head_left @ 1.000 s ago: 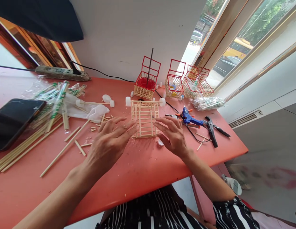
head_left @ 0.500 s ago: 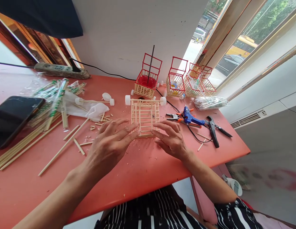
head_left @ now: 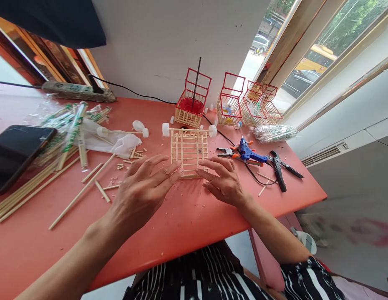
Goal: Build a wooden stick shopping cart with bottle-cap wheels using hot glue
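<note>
A small cart frame of pale wooden sticks lies on the red table in front of me. Across its far end runs a stick axle with a white round wheel on the left and another white wheel on the right. My left hand reaches in from the left, its fingertips closed at the frame's near left corner. From the other side, my right hand has its fingertips on the near right part. Both hands steady the frame between them; the exact contact under the fingertips is hidden.
Finished stick carts with red rims, one holding a red cup, stand along the wall. A blue glue gun, pliers and black-handled cutters lie right. Left are loose sticks, another wheeled axle and a phone.
The whole view has shifted slightly. Both hands keep nearly the same hold at the near end of the stick cart frame, and nothing else has visibly moved.
</note>
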Action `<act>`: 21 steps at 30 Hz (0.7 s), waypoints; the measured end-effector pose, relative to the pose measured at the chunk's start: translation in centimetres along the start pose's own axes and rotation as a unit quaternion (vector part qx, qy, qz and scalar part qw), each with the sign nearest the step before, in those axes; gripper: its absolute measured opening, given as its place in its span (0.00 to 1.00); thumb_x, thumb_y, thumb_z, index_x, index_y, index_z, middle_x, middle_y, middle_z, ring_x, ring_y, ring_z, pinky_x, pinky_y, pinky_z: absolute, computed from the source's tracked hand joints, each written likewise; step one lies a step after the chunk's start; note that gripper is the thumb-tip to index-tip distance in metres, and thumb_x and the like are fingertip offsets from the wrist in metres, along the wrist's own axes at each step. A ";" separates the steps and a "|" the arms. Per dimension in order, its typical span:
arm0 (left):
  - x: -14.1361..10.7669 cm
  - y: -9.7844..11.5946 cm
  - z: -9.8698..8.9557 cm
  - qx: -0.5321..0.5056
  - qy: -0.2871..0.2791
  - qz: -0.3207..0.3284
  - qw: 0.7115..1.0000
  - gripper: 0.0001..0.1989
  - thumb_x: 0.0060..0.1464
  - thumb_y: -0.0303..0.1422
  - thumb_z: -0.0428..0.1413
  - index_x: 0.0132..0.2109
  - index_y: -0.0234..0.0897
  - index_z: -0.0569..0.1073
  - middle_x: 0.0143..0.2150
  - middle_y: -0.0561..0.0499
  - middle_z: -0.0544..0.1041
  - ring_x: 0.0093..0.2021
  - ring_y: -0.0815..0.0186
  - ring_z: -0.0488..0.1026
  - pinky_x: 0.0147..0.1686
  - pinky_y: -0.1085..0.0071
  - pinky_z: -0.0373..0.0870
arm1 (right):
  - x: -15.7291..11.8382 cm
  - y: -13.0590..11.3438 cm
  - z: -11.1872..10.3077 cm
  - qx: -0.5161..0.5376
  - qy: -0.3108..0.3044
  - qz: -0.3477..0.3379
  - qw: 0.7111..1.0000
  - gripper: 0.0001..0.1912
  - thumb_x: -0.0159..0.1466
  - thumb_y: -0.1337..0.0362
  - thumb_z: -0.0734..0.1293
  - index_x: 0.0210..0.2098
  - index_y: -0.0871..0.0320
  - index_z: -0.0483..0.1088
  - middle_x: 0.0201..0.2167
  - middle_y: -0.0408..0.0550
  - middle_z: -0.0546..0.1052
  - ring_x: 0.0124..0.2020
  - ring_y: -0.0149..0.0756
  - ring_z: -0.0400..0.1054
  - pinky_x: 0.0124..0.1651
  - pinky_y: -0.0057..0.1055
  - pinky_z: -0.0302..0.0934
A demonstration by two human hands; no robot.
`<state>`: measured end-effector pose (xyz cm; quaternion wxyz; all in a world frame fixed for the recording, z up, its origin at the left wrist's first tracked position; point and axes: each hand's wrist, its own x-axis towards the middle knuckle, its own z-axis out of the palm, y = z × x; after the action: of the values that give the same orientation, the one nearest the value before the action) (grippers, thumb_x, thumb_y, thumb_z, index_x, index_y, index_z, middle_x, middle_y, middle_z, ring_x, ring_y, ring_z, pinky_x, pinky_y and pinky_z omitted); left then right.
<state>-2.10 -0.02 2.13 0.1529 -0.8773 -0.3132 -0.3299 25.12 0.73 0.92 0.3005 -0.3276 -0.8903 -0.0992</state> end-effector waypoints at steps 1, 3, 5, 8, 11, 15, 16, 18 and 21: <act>0.0 0.0 0.0 -0.003 0.004 0.004 1.000 0.16 0.60 0.18 0.55 0.52 0.34 0.76 0.54 0.45 0.82 0.57 0.47 0.73 0.51 0.51 0.69 | 0.0 0.0 0.0 0.001 -0.001 0.000 1.000 0.19 0.75 0.54 0.61 0.58 0.52 0.74 0.58 0.50 0.78 0.60 0.44 0.66 0.61 0.42 0.59; -0.1 0.0 0.0 -0.013 0.001 0.011 1.000 0.16 0.60 0.18 0.55 0.52 0.35 0.76 0.54 0.45 0.82 0.58 0.48 0.73 0.53 0.51 0.69 | 0.1 0.0 0.1 0.000 -0.006 0.004 1.000 0.19 0.75 0.53 0.60 0.59 0.51 0.73 0.58 0.50 0.77 0.61 0.44 0.66 0.61 0.42 0.59; -0.2 -0.1 0.2 -0.023 -0.004 0.014 1.000 0.16 0.61 0.18 0.54 0.52 0.37 0.76 0.54 0.46 0.81 0.59 0.49 0.72 0.55 0.51 0.69 | 0.1 0.0 0.1 0.000 -0.004 0.000 1.000 0.20 0.75 0.53 0.59 0.59 0.52 0.73 0.59 0.50 0.77 0.61 0.43 0.66 0.60 0.42 0.59; -0.4 -0.1 0.5 -0.036 -0.007 0.011 0.999 0.17 0.61 0.18 0.53 0.53 0.37 0.76 0.54 0.46 0.81 0.60 0.50 0.71 0.56 0.50 0.68 | 0.1 0.0 0.2 0.002 0.005 -0.015 1.000 0.20 0.76 0.54 0.58 0.57 0.54 0.74 0.59 0.51 0.77 0.61 0.44 0.66 0.59 0.43 0.59; -0.6 -0.1 0.6 -0.041 -0.019 0.003 0.999 0.18 0.61 0.19 0.53 0.53 0.39 0.77 0.55 0.46 0.81 0.61 0.50 0.70 0.58 0.49 0.67 | 0.1 0.1 0.3 0.000 -0.005 -0.013 1.000 0.20 0.76 0.53 0.58 0.57 0.52 0.74 0.59 0.50 0.77 0.62 0.44 0.65 0.59 0.43 0.59; -0.6 0.0 0.4 -0.040 -0.034 0.000 0.999 0.19 0.61 0.19 0.53 0.55 0.38 0.77 0.56 0.44 0.80 0.62 0.49 0.69 0.59 0.48 0.66 | 0.0 0.0 0.2 -0.010 -0.027 -0.005 1.000 0.20 0.75 0.52 0.59 0.59 0.48 0.73 0.60 0.47 0.76 0.63 0.44 0.64 0.61 0.43 0.57; -0.6 0.0 0.3 -0.038 -0.036 0.000 0.999 0.19 0.61 0.19 0.53 0.55 0.38 0.77 0.56 0.43 0.80 0.62 0.48 0.69 0.59 0.48 0.66 | 0.0 0.0 0.2 -0.013 -0.031 -0.006 0.999 0.20 0.75 0.51 0.59 0.60 0.47 0.73 0.60 0.47 0.76 0.63 0.44 0.64 0.61 0.44 0.57; -0.5 0.1 0.3 -0.035 -0.038 0.002 0.999 0.19 0.62 0.19 0.52 0.55 0.37 0.77 0.56 0.43 0.80 0.61 0.48 0.70 0.58 0.48 0.66 | 0.1 -0.1 0.1 -0.022 -0.035 -0.009 0.999 0.20 0.74 0.50 0.59 0.60 0.45 0.73 0.60 0.46 0.76 0.63 0.44 0.63 0.62 0.44 0.56; -0.4 0.2 0.2 -0.024 -0.039 0.007 0.999 0.18 0.62 0.19 0.52 0.54 0.36 0.78 0.56 0.43 0.80 0.60 0.47 0.70 0.58 0.47 0.66 | 0.2 -0.3 0.1 -0.032 -0.033 -0.015 0.999 0.20 0.74 0.49 0.60 0.60 0.44 0.73 0.60 0.45 0.76 0.63 0.44 0.63 0.62 0.45 0.55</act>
<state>-2.12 -0.24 1.64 0.1218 -0.8950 -0.3048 -0.3020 24.79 0.68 1.01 0.2589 -0.3267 -0.9009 -0.1209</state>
